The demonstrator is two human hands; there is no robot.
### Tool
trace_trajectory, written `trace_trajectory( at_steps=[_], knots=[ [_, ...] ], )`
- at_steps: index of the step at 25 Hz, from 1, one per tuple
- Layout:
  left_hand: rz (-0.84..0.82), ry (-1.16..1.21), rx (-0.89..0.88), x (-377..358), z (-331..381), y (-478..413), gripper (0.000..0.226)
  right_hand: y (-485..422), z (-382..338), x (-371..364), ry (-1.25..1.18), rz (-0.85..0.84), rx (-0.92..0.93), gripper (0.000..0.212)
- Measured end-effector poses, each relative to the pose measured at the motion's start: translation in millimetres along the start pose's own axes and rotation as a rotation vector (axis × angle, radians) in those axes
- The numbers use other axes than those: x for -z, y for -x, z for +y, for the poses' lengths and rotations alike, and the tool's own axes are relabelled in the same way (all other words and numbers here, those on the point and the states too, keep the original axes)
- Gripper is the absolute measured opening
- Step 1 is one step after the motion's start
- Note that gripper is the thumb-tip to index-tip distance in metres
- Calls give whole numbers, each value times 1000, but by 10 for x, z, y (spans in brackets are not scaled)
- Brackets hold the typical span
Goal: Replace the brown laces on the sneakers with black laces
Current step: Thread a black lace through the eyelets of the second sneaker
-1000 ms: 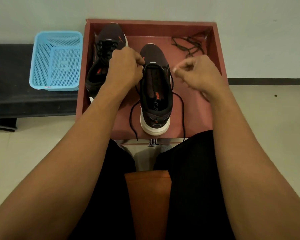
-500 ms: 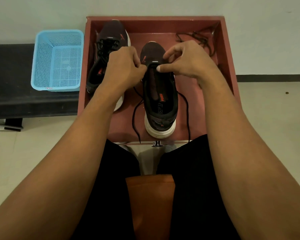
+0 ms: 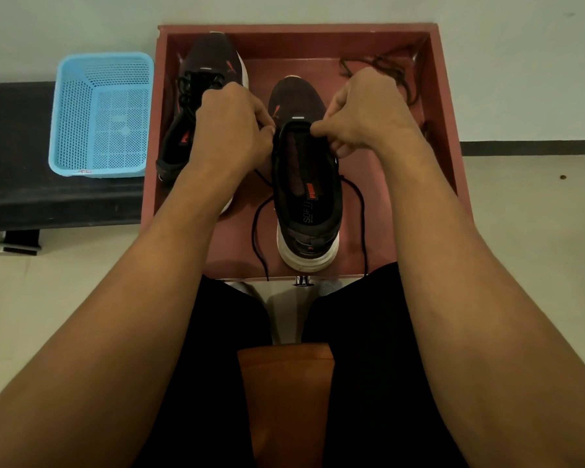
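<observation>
Mid-lacing on the white-soled dark mesh sneaker point(image 3: 306, 197), parked heel-towards-the-lap in the middle of the red-brown wooden tray point(image 3: 448, 130). Big change from a second ago: swung the right hand point(image 3: 368, 119) back in from way out on the right, straight to the front rim of the shoe opening, now pinching that rim between thumb and forefinger. Kept the left hand point(image 3: 232, 130) at the left edge of the same rim the whole time, fingers point(image 3: 267, 130) curled tight and pinching the upper there; can't tell whether also holding the thin black lace point(image 3: 253, 231). Both loose ends of that lace trailing down either side of the shoe to the near wall of the tray. Reads like one pull-through finished and the next eyelet coming up, so probably plenty of rows left. Over at the back left, the second matching sneaker point(image 3: 213, 69), already strung in black by the look of it. Tangle of old brown laces point(image 3: 390, 70) dumped in the far right corner, well apart from the hands. Off to the left, a light blue plastic mesh basket point(image 3: 102, 116) on the black desk point(image 3: 17, 170).
</observation>
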State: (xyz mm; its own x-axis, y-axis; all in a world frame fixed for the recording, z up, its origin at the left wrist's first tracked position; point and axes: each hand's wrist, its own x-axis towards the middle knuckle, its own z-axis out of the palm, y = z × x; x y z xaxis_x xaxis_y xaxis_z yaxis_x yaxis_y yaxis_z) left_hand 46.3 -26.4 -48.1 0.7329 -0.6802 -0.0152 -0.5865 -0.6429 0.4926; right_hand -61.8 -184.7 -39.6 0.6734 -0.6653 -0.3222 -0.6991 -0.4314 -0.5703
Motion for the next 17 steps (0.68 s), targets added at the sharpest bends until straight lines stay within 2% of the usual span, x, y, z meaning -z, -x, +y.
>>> trace_trajectory(
  at_steps=[4,7,9,12,15,17],
  knots=[
    [-128,-130,77,145,-13,34,11,1,0,-15,-15,25,7,22],
    [-271,-93,111,175,7,65,13,-8,9,-28,-32,11,1,22],
    [-309,-57,102,179,34,106,14,-7,13,-29,-43,6,0,22],
    [-191,-82,5,107,-15,70,11,8,23,-18,-56,-3,5,22],
    [-100,-22,13,-15,-45,17,24,26,24,3,-96,-25,0,21],
    [-45,32,27,-59,-13,-9,22,34,24,15,-112,-22,-4,20]
  ],
)
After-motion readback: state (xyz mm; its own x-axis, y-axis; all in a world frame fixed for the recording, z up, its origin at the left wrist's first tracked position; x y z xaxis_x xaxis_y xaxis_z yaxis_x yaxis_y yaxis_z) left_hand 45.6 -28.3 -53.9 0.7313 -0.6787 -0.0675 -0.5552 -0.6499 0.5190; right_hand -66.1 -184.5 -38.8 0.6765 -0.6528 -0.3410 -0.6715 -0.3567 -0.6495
